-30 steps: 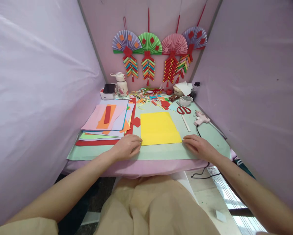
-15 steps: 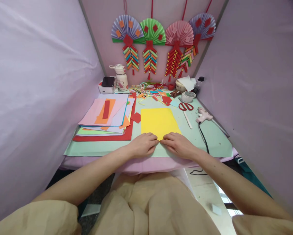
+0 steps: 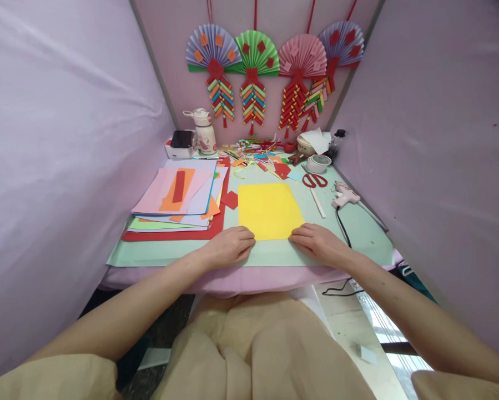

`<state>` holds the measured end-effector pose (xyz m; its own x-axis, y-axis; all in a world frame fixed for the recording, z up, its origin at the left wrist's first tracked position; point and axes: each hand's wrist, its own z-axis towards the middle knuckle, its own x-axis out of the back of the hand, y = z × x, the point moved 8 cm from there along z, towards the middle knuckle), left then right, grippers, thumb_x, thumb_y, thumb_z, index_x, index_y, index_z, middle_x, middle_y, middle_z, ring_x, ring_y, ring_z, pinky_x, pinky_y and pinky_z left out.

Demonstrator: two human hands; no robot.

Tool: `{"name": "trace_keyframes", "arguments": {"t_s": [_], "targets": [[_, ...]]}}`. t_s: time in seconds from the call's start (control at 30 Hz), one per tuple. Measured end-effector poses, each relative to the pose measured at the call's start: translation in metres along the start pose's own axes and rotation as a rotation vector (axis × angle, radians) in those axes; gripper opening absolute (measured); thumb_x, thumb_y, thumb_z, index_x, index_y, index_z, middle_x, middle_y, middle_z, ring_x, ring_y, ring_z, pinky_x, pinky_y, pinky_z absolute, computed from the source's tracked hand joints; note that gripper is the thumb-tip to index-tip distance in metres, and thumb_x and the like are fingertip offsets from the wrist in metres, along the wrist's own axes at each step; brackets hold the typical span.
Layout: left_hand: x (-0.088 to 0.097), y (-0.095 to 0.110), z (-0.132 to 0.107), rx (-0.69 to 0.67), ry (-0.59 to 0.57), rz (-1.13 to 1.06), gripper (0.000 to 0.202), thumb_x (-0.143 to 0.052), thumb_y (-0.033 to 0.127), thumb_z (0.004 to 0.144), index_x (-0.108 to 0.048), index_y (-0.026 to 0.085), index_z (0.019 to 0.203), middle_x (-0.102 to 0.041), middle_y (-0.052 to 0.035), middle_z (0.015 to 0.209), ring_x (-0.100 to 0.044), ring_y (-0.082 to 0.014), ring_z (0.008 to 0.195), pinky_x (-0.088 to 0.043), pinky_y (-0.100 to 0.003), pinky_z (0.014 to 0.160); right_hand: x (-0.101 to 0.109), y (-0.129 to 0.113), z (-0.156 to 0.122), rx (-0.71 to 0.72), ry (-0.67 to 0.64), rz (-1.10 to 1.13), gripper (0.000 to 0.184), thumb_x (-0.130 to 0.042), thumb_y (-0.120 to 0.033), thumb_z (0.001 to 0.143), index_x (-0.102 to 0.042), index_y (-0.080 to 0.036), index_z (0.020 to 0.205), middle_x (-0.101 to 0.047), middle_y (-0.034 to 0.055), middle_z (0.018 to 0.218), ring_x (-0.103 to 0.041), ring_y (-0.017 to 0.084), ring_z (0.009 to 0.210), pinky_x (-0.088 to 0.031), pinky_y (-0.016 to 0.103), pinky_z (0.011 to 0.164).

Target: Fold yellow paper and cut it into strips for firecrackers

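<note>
1. Yellow sheet (image 3: 269, 210) lies flat on the green mat (image 3: 166, 253), roughly centred, near edge facing the person.
2. Left hand (image 3: 228, 247): palm down, fingers loosely curled, tips pressing the near edge of the sheet close to its left corner. Nothing gripped.
3. Right hand (image 3: 318, 243): palm down, fingers flat and together, tips on the near edge close to the right corner. Nothing gripped either.
4. Hands sit apart, one at each end of the near edge.
5. Left of the sheet: stack of coloured paper (image 3: 178, 203), pink and orange on top, a red strip lying on it, a big red sheet at the bottom. Small red cut-out (image 3: 231, 200) between the stack and the yellow sheet.
6. Right of the sheet: white stick (image 3: 318, 203), red scissors (image 3: 314, 180) beyond it, glue gun (image 3: 344, 196) with a black cord running off the table edge.
7. Back of the table: paper scraps (image 3: 257, 154), tape roll (image 3: 318, 163), bowl (image 3: 305, 145), a jug (image 3: 205, 133), a small white box (image 3: 180, 145).
8. Four paper fans (image 3: 274, 55) with tassels hang on the back wall.
</note>
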<state>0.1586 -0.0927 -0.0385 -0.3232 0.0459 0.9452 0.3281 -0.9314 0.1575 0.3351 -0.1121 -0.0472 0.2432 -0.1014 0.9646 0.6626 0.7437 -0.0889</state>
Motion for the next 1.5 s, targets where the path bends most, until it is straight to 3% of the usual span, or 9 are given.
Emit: {"name": "trace_keyframes", "arguments": {"t_s": [0.23, 0.47, 0.73, 0.83, 0.93, 1.0, 1.07, 1.33, 1.5], "targets": [[0.015, -0.003, -0.023, 0.042, 0.043, 0.037, 0.028, -0.040, 0.015, 0.090, -0.067, 0.014, 0.097, -0.067, -0.0105, 0.095, -0.060, -0.0202, 0.095, -0.049, -0.034, 0.087, 0.006, 0.020, -0.031, -0.063, 0.004, -0.024, 0.030, -0.038, -0.020, 0.094, -0.061, -0.021, 0.114, -0.065, 0.0093, 0.107, -0.058, 0.022, 0.094, -0.049, 0.040, 0.080], [0.018, -0.007, -0.038, 0.076, 0.043, 0.063, 0.025, -0.043, 0.014, 0.089, -0.066, 0.014, 0.099, -0.067, -0.0098, 0.098, -0.060, -0.0204, 0.096, -0.048, -0.034, 0.087, 0.008, 0.028, -0.045, -0.081, 0.038, 0.000, 0.029, -0.041, -0.018, 0.093, -0.060, -0.022, 0.115, -0.066, 0.0088, 0.108, -0.059, 0.022, 0.095, -0.051, 0.041, 0.081], [0.026, -0.009, -0.032, 0.158, 0.096, 0.054, 0.023, -0.042, 0.016, 0.089, -0.065, 0.014, 0.091, -0.066, -0.0100, 0.094, -0.060, -0.0202, 0.091, -0.048, -0.035, 0.083, 0.010, 0.027, -0.050, -0.105, 0.103, 0.013, 0.028, -0.045, -0.016, 0.092, -0.060, -0.022, 0.115, -0.065, 0.0082, 0.111, -0.059, 0.022, 0.100, -0.052, 0.040, 0.083], [0.026, -0.007, -0.022, 0.247, 0.147, 0.061, 0.026, -0.044, 0.021, 0.089, -0.061, 0.012, 0.105, -0.062, -0.0142, 0.112, -0.057, -0.0225, 0.106, -0.045, -0.037, 0.093, 0.009, 0.026, -0.050, -0.107, 0.109, 0.001, 0.029, -0.045, -0.016, 0.091, -0.060, -0.022, 0.116, -0.065, 0.0083, 0.112, -0.058, 0.022, 0.101, -0.053, 0.040, 0.084], [0.005, -0.004, -0.011, 0.315, 0.022, 0.066, 0.055, -0.048, 0.039, 0.089, -0.041, 0.011, 0.136, -0.041, -0.0162, 0.144, -0.036, -0.0253, 0.134, -0.032, -0.040, 0.108, 0.009, 0.026, -0.050, -0.114, 0.112, -0.001, 0.029, -0.046, -0.016, 0.091, -0.059, -0.022, 0.116, -0.064, 0.0081, 0.112, -0.058, 0.022, 0.101, -0.052, 0.040, 0.085], [-0.013, -0.004, -0.008, 0.363, -0.118, 0.070, 0.079, -0.048, 0.056, 0.085, -0.026, 0.010, 0.145, -0.025, -0.0169, 0.153, -0.021, -0.0265, 0.141, -0.022, -0.041, 0.113, 0.010, 0.026, -0.051, -0.121, 0.120, 0.003, 0.029, -0.046, -0.016, 0.092, -0.059, -0.022, 0.117, -0.064, 0.0079, 0.112, -0.058, 0.022, 0.100, -0.052, 0.041, 0.085], [-0.027, -0.006, -0.010, 0.406, -0.213, 0.078, 0.093, -0.046, 0.068, 0.080, -0.021, 0.008, 0.146, -0.018, -0.0181, 0.154, -0.014, -0.0272, 0.143, -0.014, -0.041, 0.115, 0.010, 0.025, -0.051, -0.126, 0.129, 0.012, 0.029, -0.046, -0.016, 0.092, -0.059, -0.022, 0.118, -0.064, 0.0078, 0.112, -0.058, 0.022, 0.100, -0.052, 0.041, 0.086], [-0.030, -0.008, -0.014, 0.411, -0.235, 0.078, 0.095, -0.043, 0.072, 0.080, -0.023, 0.007, 0.146, -0.016, -0.0185, 0.154, -0.012, -0.0267, 0.144, -0.008, -0.041, 0.115, 0.010, 0.030, -0.055, -0.153, 0.174, 0.058, 0.026, -0.046, -0.016, 0.091, -0.060, -0.022, 0.113, -0.065, 0.0073, 0.110, -0.059, 0.021, 0.101, -0.051, 0.039, 0.088], [-0.022, -0.010, -0.007, 0.450, -0.184, 0.080, 0.080, -0.046, 0.062, 0.084, -0.031, 0.010, 0.143, -0.031, -0.0172, 0.150, -0.026, -0.0288, 0.139, -0.018, -0.041, 0.112, 0.013, 0.033, -0.054, -0.241, 0.214, 0.059, 0.015, -0.048, -0.020, 0.090, -0.062, -0.021, 0.097, -0.063, 0.0088, 0.112, -0.059, 0.021, 0.102, -0.050, 0.039, 0.086]]}}
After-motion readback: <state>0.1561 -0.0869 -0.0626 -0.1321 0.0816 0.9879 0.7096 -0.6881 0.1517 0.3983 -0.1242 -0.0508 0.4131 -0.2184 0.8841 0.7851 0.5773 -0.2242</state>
